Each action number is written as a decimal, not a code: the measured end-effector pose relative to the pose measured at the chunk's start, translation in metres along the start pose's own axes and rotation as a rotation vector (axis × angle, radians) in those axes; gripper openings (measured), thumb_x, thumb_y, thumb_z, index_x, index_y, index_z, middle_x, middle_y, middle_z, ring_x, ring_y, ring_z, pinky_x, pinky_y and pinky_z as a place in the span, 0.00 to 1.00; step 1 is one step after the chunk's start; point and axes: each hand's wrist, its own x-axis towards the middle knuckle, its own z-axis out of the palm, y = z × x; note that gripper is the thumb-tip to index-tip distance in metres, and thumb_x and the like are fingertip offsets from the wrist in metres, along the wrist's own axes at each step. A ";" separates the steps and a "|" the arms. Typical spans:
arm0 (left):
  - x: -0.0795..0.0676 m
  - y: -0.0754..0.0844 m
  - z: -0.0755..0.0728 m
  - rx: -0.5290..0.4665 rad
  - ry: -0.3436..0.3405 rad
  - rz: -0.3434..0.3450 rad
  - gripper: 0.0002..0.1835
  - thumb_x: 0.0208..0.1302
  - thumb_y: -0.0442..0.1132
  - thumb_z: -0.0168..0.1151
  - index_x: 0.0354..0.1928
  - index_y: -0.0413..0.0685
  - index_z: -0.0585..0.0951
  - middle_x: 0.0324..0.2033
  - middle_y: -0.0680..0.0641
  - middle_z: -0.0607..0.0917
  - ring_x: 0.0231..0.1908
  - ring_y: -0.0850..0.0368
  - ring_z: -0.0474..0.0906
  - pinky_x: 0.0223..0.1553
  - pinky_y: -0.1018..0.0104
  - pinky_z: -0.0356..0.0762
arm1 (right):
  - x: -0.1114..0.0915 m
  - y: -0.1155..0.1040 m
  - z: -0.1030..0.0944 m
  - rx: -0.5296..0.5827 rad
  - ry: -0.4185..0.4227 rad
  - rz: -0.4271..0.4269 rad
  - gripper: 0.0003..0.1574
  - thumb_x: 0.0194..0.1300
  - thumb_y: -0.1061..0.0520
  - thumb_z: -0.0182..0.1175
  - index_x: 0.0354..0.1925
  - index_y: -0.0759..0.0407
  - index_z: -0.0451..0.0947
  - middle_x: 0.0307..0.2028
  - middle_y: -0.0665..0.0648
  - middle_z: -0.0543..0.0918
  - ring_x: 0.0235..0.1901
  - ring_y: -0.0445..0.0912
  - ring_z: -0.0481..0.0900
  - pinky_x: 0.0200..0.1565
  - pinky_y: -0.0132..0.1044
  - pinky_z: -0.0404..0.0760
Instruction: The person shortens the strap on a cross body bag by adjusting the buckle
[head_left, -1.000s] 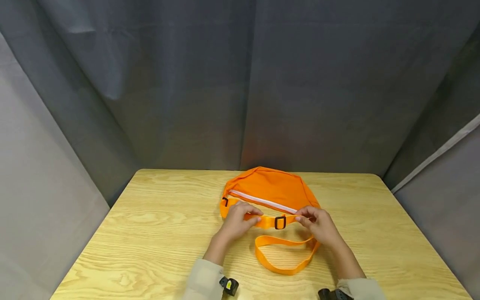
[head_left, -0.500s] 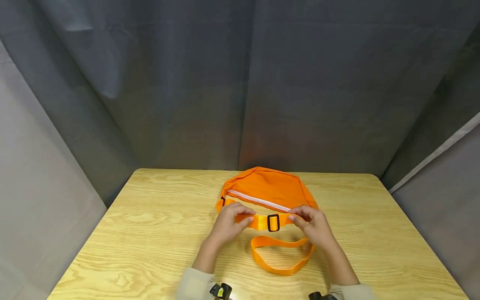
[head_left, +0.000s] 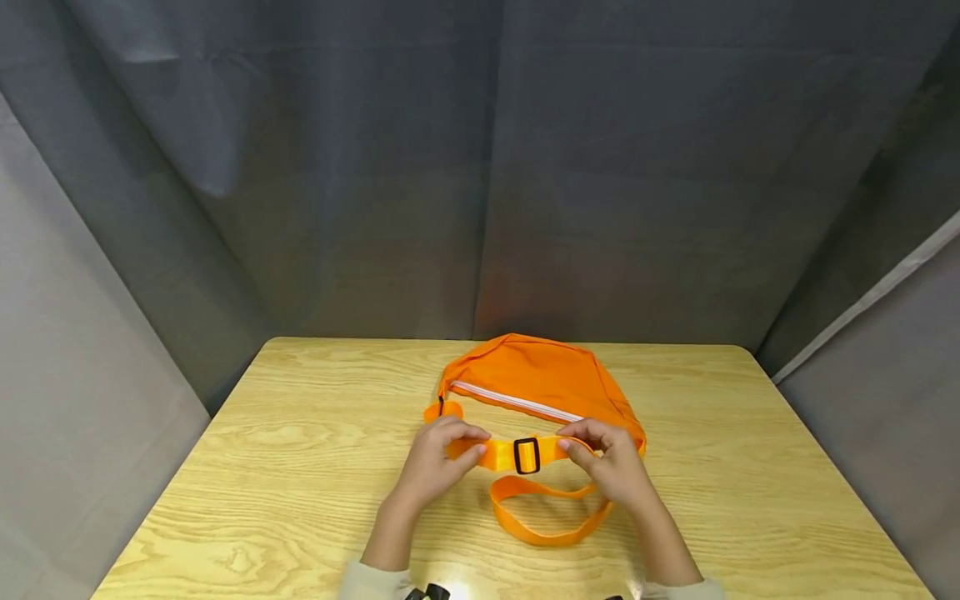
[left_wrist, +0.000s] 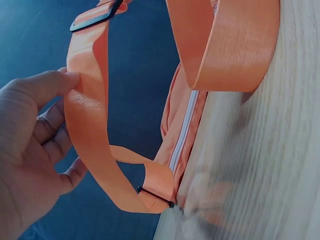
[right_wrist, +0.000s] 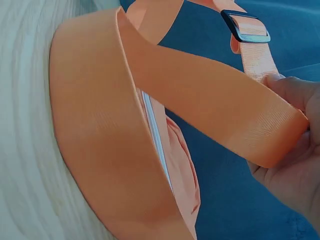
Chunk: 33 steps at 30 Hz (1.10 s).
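An orange waist bag (head_left: 540, 375) with a white zipper (head_left: 517, 402) lies on the table. Its lighter orange strap (head_left: 497, 455) is raised in front of it, with a black slider buckle (head_left: 527, 456) between my two hands. My left hand (head_left: 435, 462) pinches the strap left of the buckle, thumb on the near face in the left wrist view. On the other side, my right hand (head_left: 611, 462) pinches the strap, which bends back around beside the fingers. A loop of strap (head_left: 551, 537) hangs below the buckle, near the tabletop. A second black fitting (left_wrist: 155, 196) joins the strap to the bag's left end.
The wooden table (head_left: 300, 467) has rounded far corners. A dark grey curtain (head_left: 360, 208) stands behind it, with lighter grey panels (head_left: 67, 350) at the sides. Dark wrist devices (head_left: 429, 592) show at the bottom edge.
Both hands and the held strap have shifted left and slightly nearer in the head view, and the buckle now faces the camera more squarely. The bag has stayed almost in place.
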 end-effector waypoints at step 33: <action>-0.034 0.003 0.003 0.041 -0.030 0.050 0.34 0.34 0.48 0.80 0.50 0.56 0.80 0.48 0.57 0.79 0.57 0.48 0.68 0.55 0.40 0.58 | -0.008 -0.038 0.034 0.152 -0.094 0.075 0.03 0.60 0.73 0.57 0.33 0.69 0.77 0.30 0.62 0.81 0.31 0.51 0.78 0.37 0.36 0.78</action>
